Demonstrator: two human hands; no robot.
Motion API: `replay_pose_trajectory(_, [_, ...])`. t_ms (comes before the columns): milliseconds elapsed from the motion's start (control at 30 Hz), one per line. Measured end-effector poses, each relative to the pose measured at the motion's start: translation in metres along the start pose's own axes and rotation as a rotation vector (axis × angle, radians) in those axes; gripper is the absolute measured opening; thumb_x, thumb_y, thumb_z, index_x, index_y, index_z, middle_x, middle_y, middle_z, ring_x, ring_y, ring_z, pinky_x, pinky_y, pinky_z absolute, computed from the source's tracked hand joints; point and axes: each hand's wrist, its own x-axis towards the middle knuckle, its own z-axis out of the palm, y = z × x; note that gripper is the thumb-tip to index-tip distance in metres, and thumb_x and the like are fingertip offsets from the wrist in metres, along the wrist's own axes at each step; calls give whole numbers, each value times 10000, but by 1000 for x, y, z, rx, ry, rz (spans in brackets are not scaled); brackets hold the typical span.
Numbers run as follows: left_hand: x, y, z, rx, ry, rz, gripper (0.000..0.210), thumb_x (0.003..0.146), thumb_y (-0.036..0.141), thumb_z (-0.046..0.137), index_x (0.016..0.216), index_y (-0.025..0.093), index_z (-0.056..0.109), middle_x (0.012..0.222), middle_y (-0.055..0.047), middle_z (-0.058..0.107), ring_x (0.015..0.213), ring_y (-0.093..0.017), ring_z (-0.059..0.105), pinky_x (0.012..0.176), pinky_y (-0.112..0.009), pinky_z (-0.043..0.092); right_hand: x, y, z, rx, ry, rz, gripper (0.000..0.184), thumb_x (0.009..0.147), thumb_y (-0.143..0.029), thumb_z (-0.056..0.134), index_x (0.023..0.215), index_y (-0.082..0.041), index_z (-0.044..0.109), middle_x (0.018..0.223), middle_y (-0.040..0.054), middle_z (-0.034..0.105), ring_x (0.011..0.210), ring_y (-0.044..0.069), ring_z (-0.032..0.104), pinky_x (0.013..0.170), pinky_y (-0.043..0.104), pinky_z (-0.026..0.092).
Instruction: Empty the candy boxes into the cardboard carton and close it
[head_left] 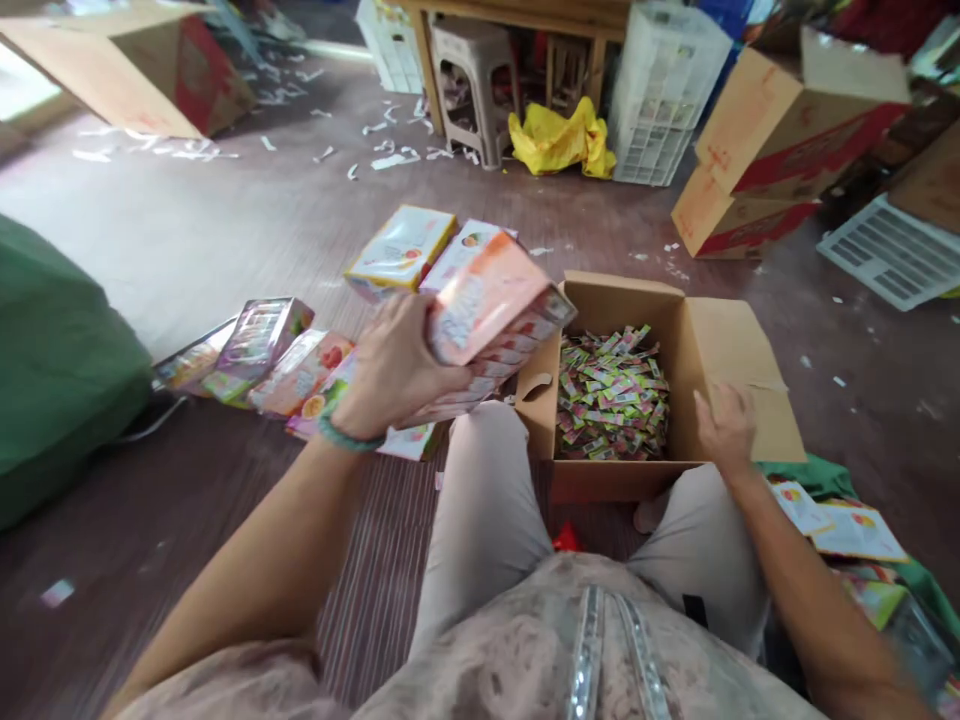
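Note:
My left hand (401, 355) grips a peach-coloured pack of small cartons (487, 300), tilted above the floor beside the open cardboard box (626, 482). That box stands between my knees and holds a heap of small green and pink sachets (615, 395). Curled at the box's right side, by its folded-out flap (750, 370), is my right hand (726, 428). Just beyond the held pack lie a yellow-edged carton (403, 245) and a white carton (469, 250). More fruit-printed cartons (300, 370) lie in a row to the left, partly behind my left hand.
A green covered bulk (60, 370) stands at the left. Beyond are a plastic stool (480, 85), a yellow bag (562, 138), white crates (667, 95) and stacked cardboard boxes (787, 130). Paper scraps litter the floor. Flat printed packets (859, 530) lie by my right arm.

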Motion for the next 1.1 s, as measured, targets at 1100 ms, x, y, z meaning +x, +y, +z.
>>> replay_pose_trajectory(1100, [46, 105, 175, 344, -626, 110, 329, 983, 356, 580, 1026, 221, 877, 1072, -165, 839, 1075, -357, 772, 855, -387, 539, 21, -129, 104, 260, -684, -268, 444, 1034, -475, 741, 1301, -124, 695, 1307, 206, 662, 1227, 351, 562, 960, 445, 433])
